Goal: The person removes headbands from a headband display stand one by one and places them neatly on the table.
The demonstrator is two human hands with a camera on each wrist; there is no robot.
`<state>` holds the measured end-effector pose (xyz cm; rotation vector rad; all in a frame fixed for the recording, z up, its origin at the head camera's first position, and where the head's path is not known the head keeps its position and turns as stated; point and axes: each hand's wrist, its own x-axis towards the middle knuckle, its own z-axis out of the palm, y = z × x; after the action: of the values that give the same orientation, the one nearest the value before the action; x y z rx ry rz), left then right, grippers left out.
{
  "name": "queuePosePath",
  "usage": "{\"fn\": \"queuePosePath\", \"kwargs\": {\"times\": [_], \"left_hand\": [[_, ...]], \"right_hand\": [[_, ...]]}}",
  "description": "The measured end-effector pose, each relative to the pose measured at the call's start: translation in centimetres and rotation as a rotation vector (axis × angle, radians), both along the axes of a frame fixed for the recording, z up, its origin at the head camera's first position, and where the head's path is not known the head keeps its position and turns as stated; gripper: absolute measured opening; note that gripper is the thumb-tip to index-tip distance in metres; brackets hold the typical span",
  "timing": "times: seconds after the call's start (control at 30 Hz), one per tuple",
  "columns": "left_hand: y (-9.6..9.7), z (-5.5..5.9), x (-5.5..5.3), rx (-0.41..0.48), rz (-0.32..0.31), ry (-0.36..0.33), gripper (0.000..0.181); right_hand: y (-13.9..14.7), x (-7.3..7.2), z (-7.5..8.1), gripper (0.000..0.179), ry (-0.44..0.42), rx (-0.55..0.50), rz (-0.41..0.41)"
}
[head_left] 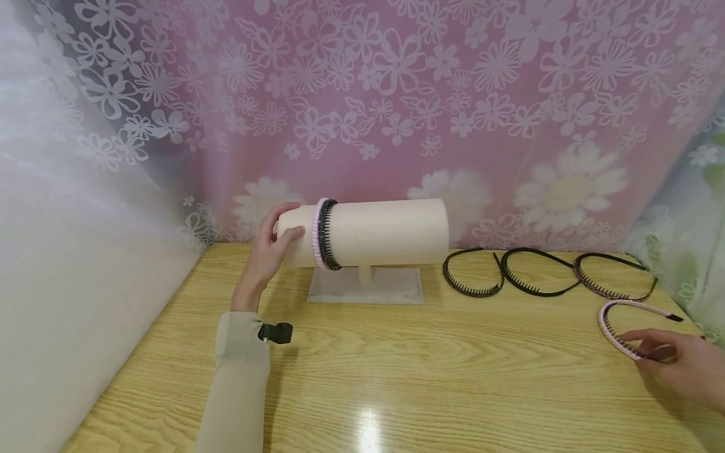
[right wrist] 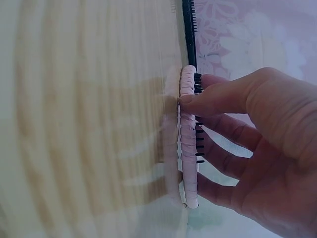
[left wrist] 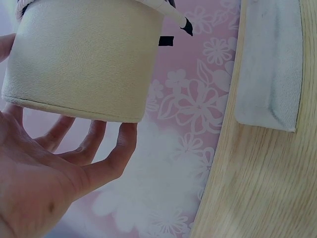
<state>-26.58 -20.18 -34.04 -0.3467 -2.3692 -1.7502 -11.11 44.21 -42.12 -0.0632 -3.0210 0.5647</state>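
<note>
My left hand (head_left: 266, 255) grips the left end of a cream, fabric-covered headband display roll (head_left: 391, 231), thumb in front and fingers over the top. In the left wrist view, fingertips (left wrist: 128, 135) press against the rim of the roll's end. Round the roll sit a pink wrapped headband (head_left: 316, 234) and, right beside it, a dark toothed headband (head_left: 325, 234). At the table's right, my right hand (head_left: 682, 365) pinches a pale pink headband (head_left: 607, 324) with black comb teeth. The right wrist view has its thumb (right wrist: 218, 99) on the pink band (right wrist: 188, 144), close above the tabletop.
The roll stands on a flat pale base (head_left: 365, 290) on a wooden table (head_left: 351, 358). Right of it lie a dark headband (head_left: 470, 293), a black headband (head_left: 529, 290) and a brownish one (head_left: 600, 292). A flowered pink curtain (head_left: 362, 94) hangs behind.
</note>
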Motion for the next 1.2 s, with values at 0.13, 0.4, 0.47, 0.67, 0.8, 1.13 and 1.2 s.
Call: {"fn": "queuePosePath", "kwargs": {"times": [0.13, 0.4, 0.47, 0.67, 0.8, 1.13, 1.2], "left_hand": [[0.0, 0.0, 0.1, 0.0, 0.001, -0.001, 0.05], [0.0, 0.0, 0.0, 0.01, -0.001, 0.003, 0.052], [0.0, 0.0, 0.0, 0.012, -0.003, 0.002, 0.053], [-0.1, 0.0, 0.0, 0.012, 0.0, -0.011, 0.053], [-0.1, 0.0, 0.0, 0.011, 0.003, -0.013, 0.053], [0.0, -0.1, 0.1, 0.016, -0.004, -0.016, 0.051], [0.0, -0.1, 0.1, 0.014, -0.003, -0.016, 0.051]], "right_hand": [[0.4, 0.3, -0.1, 0.034, 0.047, -0.017, 0.016], [1.0, 0.5, -0.3, 0.034, 0.099, -0.03, 0.014], [1.3, 0.4, -0.6, 0.034, 0.115, -0.043, -0.002], [1.7, 0.2, -1.1, 0.042, 0.155, -0.116, -0.108], [1.2, 0.3, -0.7, 0.055, 0.099, -0.164, -0.158], [-0.5, 0.6, 0.1, 0.069, 0.17, -0.265, -0.137], [-0.8, 0.5, 0.2, 0.069, 0.187, -0.274, -0.125]]}}
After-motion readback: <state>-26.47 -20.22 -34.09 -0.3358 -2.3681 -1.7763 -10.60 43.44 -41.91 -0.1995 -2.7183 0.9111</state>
